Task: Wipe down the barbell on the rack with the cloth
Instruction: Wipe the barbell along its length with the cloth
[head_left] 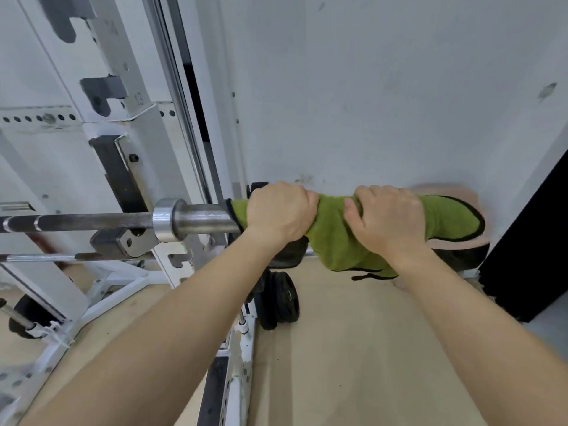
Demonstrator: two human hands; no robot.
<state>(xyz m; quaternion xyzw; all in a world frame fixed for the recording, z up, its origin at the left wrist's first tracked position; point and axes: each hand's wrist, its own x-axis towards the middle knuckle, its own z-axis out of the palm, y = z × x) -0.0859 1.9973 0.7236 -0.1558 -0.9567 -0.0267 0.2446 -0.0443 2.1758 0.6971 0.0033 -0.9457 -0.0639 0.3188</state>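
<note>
Green cloth (335, 238) wraps the barbell (196, 218) sleeve; left hand (281, 213) and right hand (388, 218) grip clenched around it.

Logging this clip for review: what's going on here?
A person is wiping the barbell on the white rack. A green cloth is wrapped around the bar's sleeve end, with the left hand and right hand both closed over it, side by side. The shaft left of the collar is uncovered.

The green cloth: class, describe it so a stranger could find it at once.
Start at the white rack and follow the barbell rightward past its collar. The green cloth, edged in black, wraps the sleeve's end under the left hand and right hand, the brightest thing there.
</note>
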